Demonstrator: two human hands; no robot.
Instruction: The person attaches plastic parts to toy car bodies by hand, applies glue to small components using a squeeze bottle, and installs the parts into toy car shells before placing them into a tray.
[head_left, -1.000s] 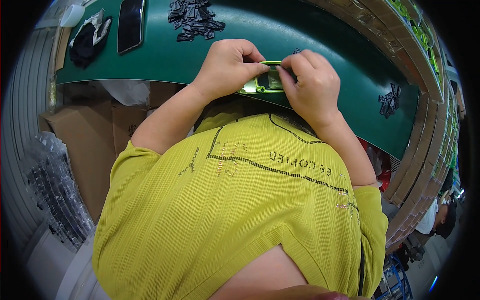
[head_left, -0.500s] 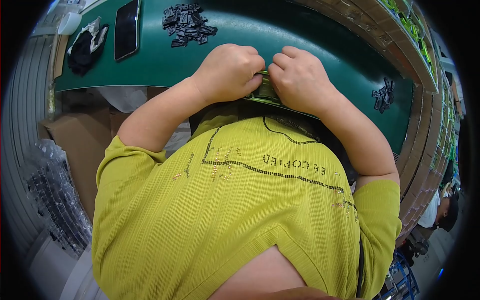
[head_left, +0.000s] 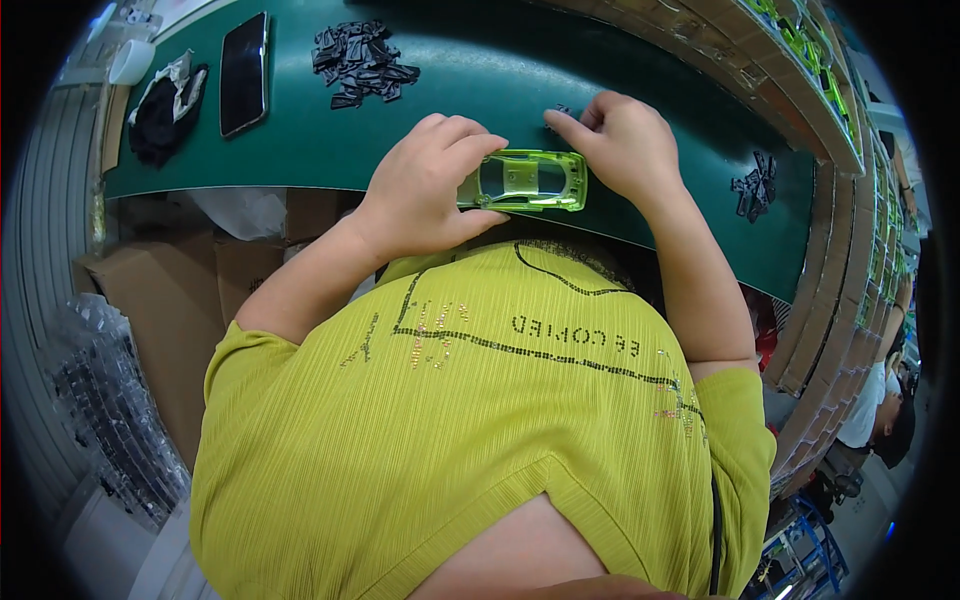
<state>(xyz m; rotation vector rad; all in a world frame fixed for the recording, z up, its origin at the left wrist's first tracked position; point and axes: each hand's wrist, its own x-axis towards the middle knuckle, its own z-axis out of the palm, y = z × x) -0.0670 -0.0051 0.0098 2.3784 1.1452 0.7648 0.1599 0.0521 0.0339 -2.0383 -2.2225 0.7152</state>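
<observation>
A translucent green toy car body shell (head_left: 520, 178) lies over the bench's near edge. My left hand (head_left: 428, 185) grips its left end, the thumb on the near side and the fingers on the far side. To the right and a little farther off is my right hand (head_left: 630, 145), thumb stretched out apart from the bent forefinger. A small black piece (head_left: 562, 110) shows just past that thumb tip; whether they touch cannot be made out. The other right fingers are partly hidden.
On the green bench (head_left: 455, 75) are a heap of black plastic parts (head_left: 360, 65), a smaller black pile (head_left: 755, 188), a phone (head_left: 245, 75) and a black-and-white cloth (head_left: 168, 110). Cardboard trays (head_left: 740, 75) line the far right. A cardboard box (head_left: 160, 295) stands below left.
My hands, earlier close together over the green car body, have parted. The right hand has moved right off it with its thumb extended; the left still holds it, now in plain view.
</observation>
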